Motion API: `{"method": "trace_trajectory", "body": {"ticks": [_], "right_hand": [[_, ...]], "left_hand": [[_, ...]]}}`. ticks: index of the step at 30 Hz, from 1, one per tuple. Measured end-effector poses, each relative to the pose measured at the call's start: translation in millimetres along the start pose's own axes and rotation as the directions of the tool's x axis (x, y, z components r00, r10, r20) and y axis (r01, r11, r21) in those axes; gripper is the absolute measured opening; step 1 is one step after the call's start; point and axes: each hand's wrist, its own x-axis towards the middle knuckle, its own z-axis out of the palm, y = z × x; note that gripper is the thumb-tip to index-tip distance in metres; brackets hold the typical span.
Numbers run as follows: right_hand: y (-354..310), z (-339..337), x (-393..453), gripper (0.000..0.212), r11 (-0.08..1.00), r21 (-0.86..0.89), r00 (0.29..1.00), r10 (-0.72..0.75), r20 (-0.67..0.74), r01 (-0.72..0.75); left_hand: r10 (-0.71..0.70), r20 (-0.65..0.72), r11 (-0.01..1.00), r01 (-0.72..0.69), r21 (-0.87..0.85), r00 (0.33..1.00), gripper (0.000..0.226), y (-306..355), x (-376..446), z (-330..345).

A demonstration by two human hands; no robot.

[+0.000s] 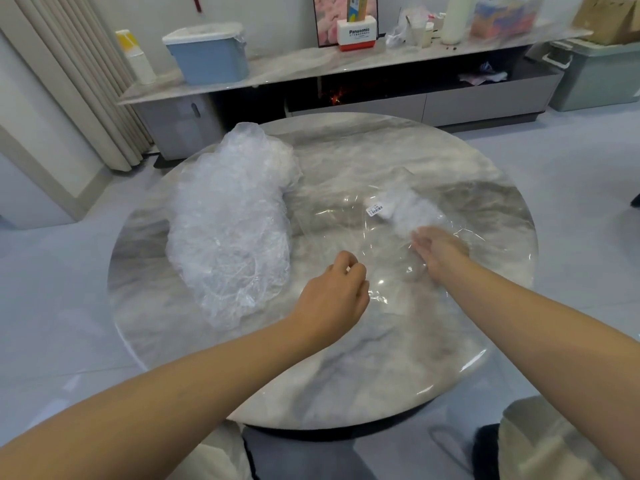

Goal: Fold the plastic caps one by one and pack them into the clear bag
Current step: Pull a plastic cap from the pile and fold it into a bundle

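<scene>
A heap of crumpled plastic caps [232, 220] lies on the left half of the round marble table [346, 358]. To its right lies the clear bag [349, 223], flat and glossy, with a small barcode label and folded white caps [412, 209] inside at its far end. My left hand [334, 292] pinches the bag's near edge with curled fingers. My right hand [438, 249] reaches into the bag with fingers straight, touching the folded caps.
A low marble-topped cabinet [311, 69] stands behind the table with a blue lidded bin [207, 53], a Panasonic box [356, 34] and bottles. Curtains hang at the left. Grey storage bin [599, 77] at far right. A stool [554, 441] sits at lower right.
</scene>
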Motion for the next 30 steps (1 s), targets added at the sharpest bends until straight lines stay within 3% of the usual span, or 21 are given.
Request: {"method": "trace_trajectory", "body": {"ticks": [3, 5, 11, 13, 15, 18, 20, 22, 30], "right_hand": [[2, 3, 9, 0.031, 0.987, -0.153, 0.974, -0.013, 0.227, 0.049], [2, 7, 10, 0.031, 0.98, -0.198, 0.955, 0.026, 0.296, 0.035], [10, 1, -3, 0.043, 0.953, -0.287, 0.917, 0.026, 0.397, 0.097], [10, -7, -15, 0.037, 0.935, -0.329, 0.902, 0.022, 0.432, 0.135], [8, -15, -26, 0.044, 0.884, -0.418, 0.895, -0.002, 0.446, 0.211], [9, -26, -44, 0.046, 0.683, -0.637, 0.897, -0.06, 0.438, 0.357], [11, -31, -51, 0.043, 0.455, -0.775, 0.877, -0.027, 0.479, 0.438], [12, -38, -65, 0.057, 0.191, -0.845, 0.856, 0.038, 0.515, 0.5], [-2, -53, -96, 0.056, -0.283, -0.685, 0.717, 0.014, 0.697, 0.671]], "left_hand": [[0.032, -0.01, 0.999, -0.032, 0.019, 0.999, 0.015, -6, -2, 2], [0.009, 0.024, 0.999, -0.009, 0.032, 1.0, 0.016, -8, -3, 2], [0.028, 0.143, 0.984, -0.052, 0.171, 0.989, 0.016, -29, -4, 7], [0.051, 0.131, 0.971, -0.079, 0.224, 0.99, 0.017, -35, -1, 10], [-0.026, 0.153, 0.963, -0.016, 0.27, 0.988, 0.017, -34, 6, 10], [-0.117, 0.19, 0.905, 0.026, 0.424, 0.975, 0.025, -31, 15, 7], [-0.108, 0.237, 0.879, -0.018, 0.476, 0.966, 0.017, -27, 22, 8], [-0.124, 0.27, 0.86, -0.032, 0.509, 0.955, 0.014, -25, 30, 10], [-0.232, 0.246, 0.867, 0.085, 0.491, 0.941, 0.013, -18, 60, 21]]}}
